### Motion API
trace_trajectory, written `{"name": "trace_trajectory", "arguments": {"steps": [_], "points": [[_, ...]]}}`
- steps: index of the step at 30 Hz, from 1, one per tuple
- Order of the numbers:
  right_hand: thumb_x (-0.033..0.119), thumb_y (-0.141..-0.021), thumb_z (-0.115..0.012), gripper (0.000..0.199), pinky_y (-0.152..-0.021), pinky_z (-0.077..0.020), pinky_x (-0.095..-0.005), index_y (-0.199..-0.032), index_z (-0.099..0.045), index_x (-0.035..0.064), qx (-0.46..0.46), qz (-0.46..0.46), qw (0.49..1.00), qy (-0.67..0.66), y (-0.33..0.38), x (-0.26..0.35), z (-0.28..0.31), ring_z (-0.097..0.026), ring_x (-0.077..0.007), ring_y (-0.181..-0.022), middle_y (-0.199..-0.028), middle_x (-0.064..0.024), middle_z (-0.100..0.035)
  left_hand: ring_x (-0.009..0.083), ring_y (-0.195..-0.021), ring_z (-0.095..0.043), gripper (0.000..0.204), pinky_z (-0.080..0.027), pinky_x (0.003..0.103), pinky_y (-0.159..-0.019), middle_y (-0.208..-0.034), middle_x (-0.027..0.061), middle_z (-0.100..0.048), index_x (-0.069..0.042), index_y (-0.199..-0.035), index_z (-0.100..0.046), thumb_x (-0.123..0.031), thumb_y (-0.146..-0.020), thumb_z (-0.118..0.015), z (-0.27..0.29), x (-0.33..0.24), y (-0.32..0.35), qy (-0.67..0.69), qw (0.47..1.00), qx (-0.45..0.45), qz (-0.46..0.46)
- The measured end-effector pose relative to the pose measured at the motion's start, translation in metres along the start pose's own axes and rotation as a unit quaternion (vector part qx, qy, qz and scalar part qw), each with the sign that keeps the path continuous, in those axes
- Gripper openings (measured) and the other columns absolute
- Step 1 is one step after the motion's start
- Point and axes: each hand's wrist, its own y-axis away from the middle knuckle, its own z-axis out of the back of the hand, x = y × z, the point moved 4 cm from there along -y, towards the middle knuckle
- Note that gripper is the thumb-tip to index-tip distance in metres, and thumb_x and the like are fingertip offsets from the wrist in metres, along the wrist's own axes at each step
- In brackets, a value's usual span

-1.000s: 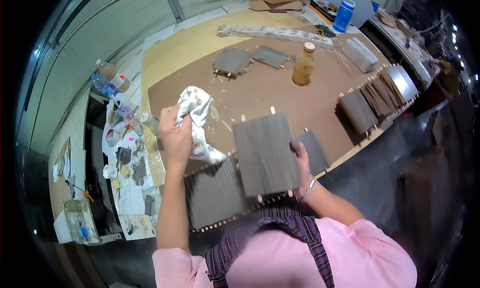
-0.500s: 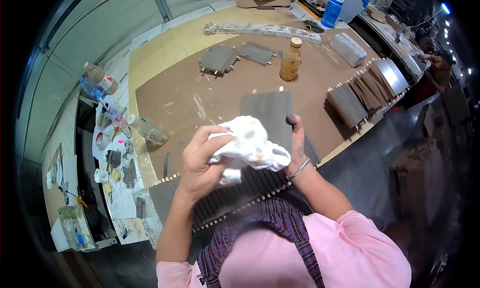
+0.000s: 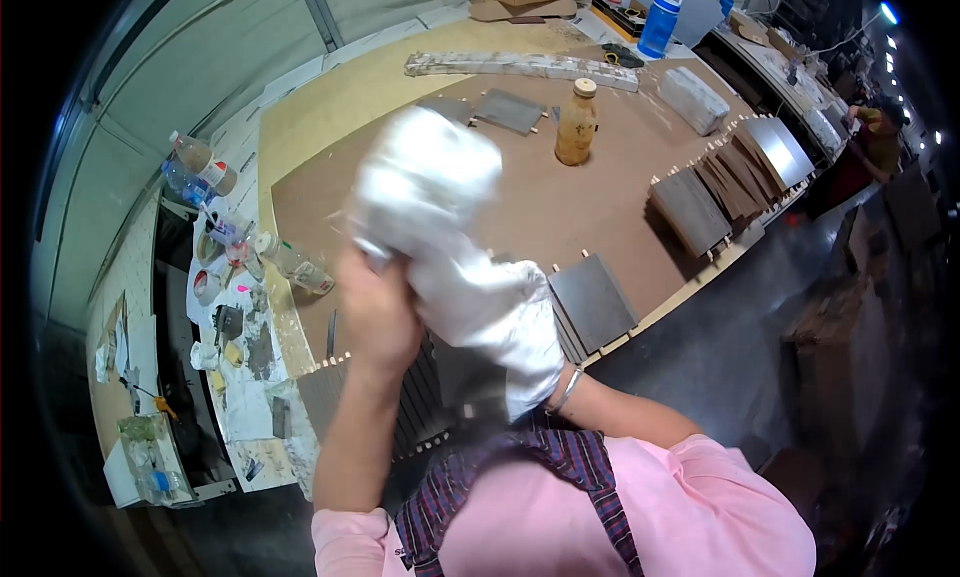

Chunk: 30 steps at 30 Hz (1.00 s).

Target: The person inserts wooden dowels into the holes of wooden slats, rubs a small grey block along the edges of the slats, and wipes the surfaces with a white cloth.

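My left hand (image 3: 382, 312), blurred by motion, is closed round a white cloth (image 3: 485, 297). The cloth's bunched top rises above that hand, and its lower part hangs across to my right wrist. My right hand is hidden behind the cloth; only the wrist with a metal bangle shows. Between the hands, close to my body, part of a grey panel (image 3: 468, 377) is visible; what holds it is hidden. A row of grey panels (image 3: 325, 397) with light pegs stands along the table's near edge. Another grey panel (image 3: 597, 302) rests at the row's right end.
An amber bottle (image 3: 576, 127) stands on the brown board (image 3: 330, 197). Grey pieces (image 3: 510, 111) lie beyond it. Stacked panels (image 3: 690, 212) and a wrapped block (image 3: 694, 101) are at the right. Bottles (image 3: 295, 264) and tape clutter the left side. Another person (image 3: 870, 147) is at far right.
My left hand has swung the cloth up and left, and it now drapes over my right hand. The grey panel raised in front has come down toward my body. The panel at right is uncovered.
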Motion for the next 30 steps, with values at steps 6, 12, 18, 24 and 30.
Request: {"name": "trace_trajectory", "arguments": {"steps": [6, 12, 18, 24, 30], "points": [[0.048, -0.096, -0.048, 0.062, -0.094, -0.0551, -0.0421, -0.135, -0.055, 0.0, -0.044, -0.362, 0.713, -0.599, 0.013, -0.009, 0.015, -0.068, -0.0296, -0.108, -0.125, -0.0168, -0.065, 0.0355, -0.115, -0.055, 0.05, -0.042, 0.05, -0.101, -0.12, 0.0148, -0.06, -0.011, -0.108, -0.069, -0.023, -0.062, -0.084, -0.01, 0.031, 0.047, -0.533, 0.811, 0.203, -0.133], [0.049, -0.1, -0.035, 0.068, -0.109, -0.045, -0.0474, -0.142, -0.049, -0.0026, 0.004, -0.335, 0.696, -0.635, 0.016, 0.004, 0.013, -0.06, -0.0368, -0.121, -0.134, -0.0216, -0.059, 0.0375, -0.113, -0.056, 0.03, -0.04, 0.05, -0.101, -0.111, 0.0131, -0.063, -0.005, -0.097, -0.067, -0.016, -0.071, -0.077, 0.084, 0.022, 0.031, -0.494, 0.863, -0.085, -0.069], [0.047, -0.102, -0.041, 0.062, -0.115, -0.0375, -0.0457, -0.147, -0.045, 0.0044, 0.137, -0.296, 0.638, -0.697, 0.036, -0.041, 0.013, -0.049, -0.0312, -0.136, -0.146, -0.0156, -0.051, 0.0418, -0.13, -0.051, 0.036, -0.034, 0.06, -0.109, -0.136, 0.0158, -0.058, -0.011, -0.095, -0.063, -0.029, -0.069, -0.08, -0.05, 0.019, 0.044, -0.512, 0.802, 0.181, -0.248], [0.049, -0.106, -0.031, 0.065, -0.116, -0.0378, -0.0412, -0.152, -0.04, 0.0038, 0.134, -0.235, 0.657, -0.704, 0.054, -0.033, 0.002, -0.05, -0.0284, -0.136, -0.152, -0.0158, -0.047, 0.0185, -0.101, -0.064, 0.032, -0.052, 0.029, -0.083, -0.123, 0.0139, -0.065, 0.0, -0.121, -0.061, -0.008, -0.09, -0.064, 0.074, 0.035, -0.024, -0.445, 0.89, -0.074, 0.06], [0.055, -0.105, -0.035, 0.071, -0.119, -0.0348, -0.0434, -0.155, -0.035, 0.0042, 0.131, -0.241, 0.606, -0.747, 0.034, -0.027, 0.01, -0.048, -0.0295, -0.138, -0.155, -0.0151, -0.044, 0.0107, -0.093, -0.061, 0.051, -0.05, 0.026, -0.08, -0.107, 0.0021, -0.067, -0.001, -0.132, -0.06, -0.017, -0.086, -0.075, 0.058, 0.053, 0.025, -0.037, 0.986, 0.016, 0.16]]}}
